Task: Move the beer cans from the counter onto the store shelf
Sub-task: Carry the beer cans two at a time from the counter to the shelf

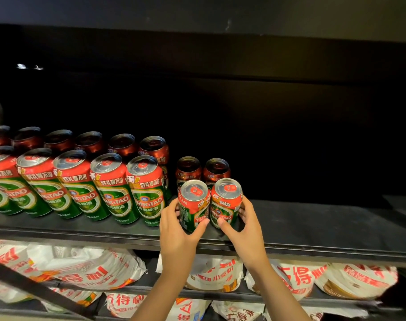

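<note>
2 cans are held at the front of the shelf [313,223], side by side and touching, just before 2 darker cans [202,169] behind them. The left can [192,205] is gripped by the left hand [176,230], thumb curled across its front and fingers wrapped round its far side. The right can [225,202] is gripped likewise by the right hand [246,230]. A row of cans [81,186] is seen standing further left. Each can is judged rigid but dentable, smooth and somewhat slippery, moderately heavy if full; it is best held round the mid-body and kept upright.
</note>
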Demonstrator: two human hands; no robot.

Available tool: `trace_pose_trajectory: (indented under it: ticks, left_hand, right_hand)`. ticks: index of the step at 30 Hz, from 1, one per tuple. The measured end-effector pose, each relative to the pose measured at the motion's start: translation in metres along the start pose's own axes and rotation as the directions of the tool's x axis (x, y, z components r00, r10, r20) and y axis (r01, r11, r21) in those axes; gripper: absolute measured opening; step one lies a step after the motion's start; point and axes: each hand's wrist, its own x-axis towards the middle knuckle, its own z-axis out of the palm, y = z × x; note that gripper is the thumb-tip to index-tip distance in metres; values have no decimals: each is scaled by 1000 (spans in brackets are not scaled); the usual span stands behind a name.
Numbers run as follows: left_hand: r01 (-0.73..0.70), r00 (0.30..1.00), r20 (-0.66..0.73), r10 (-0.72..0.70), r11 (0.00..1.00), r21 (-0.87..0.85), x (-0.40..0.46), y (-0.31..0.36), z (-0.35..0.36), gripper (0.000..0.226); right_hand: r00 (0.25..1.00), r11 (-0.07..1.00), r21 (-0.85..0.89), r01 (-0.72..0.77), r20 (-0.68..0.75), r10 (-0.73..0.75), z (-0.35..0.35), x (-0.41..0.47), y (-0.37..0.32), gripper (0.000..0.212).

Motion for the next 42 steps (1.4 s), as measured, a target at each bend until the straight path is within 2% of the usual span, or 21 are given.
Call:
trace_pose_trajectory:
  ticks: [3, 8, 14, 18, 22, 31, 38, 42]
  left_hand:
    - [37, 999, -6, -37, 997, -66, -3, 1, 0, 67]
    - [51, 999, 21, -49, 995, -83, -6, -5, 0, 65]
    - [-89, 996, 8, 89, 996, 11, -7, -9, -2, 61]
    - [19, 1000, 16, -18, 997, -78, -12, -6, -1, 58]
    - [-16, 1000, 23, 17, 998, -55, -13, -8, -3, 51]
    - [-39, 995, -92, 42, 999, 34, -10, -13, 3, 77]
    - [32, 984, -173, -46, 996, -82, -10, -13, 6, 64]
    - [15, 981, -189, -32, 996, -92, -11, -16, 7, 63]
  right_hand:
    - [1000, 1000, 0, -8, -13, 8, -2, 0, 3, 64]
    - [1000, 1000, 11, -3, 8, 3, -3, 0, 2, 62]
    - [1000, 1000, 7, -23, 18, 23, -1, -1, 0, 61]
    - [1000, 1000, 8, -19, 5, 19, -2, 0, 1, 60]
    - [1000, 1000, 20, -2, 29, 2, -4, -1, -1, 57]
    - [993, 999, 30, 32, 114, -35, -3, -1, 2, 59]
    - [987, 999, 31, 16, 159, -21, -1, -1, 1, 57]
    - [988, 1000, 16, 17, 155, -19, 1, 0, 3, 59]
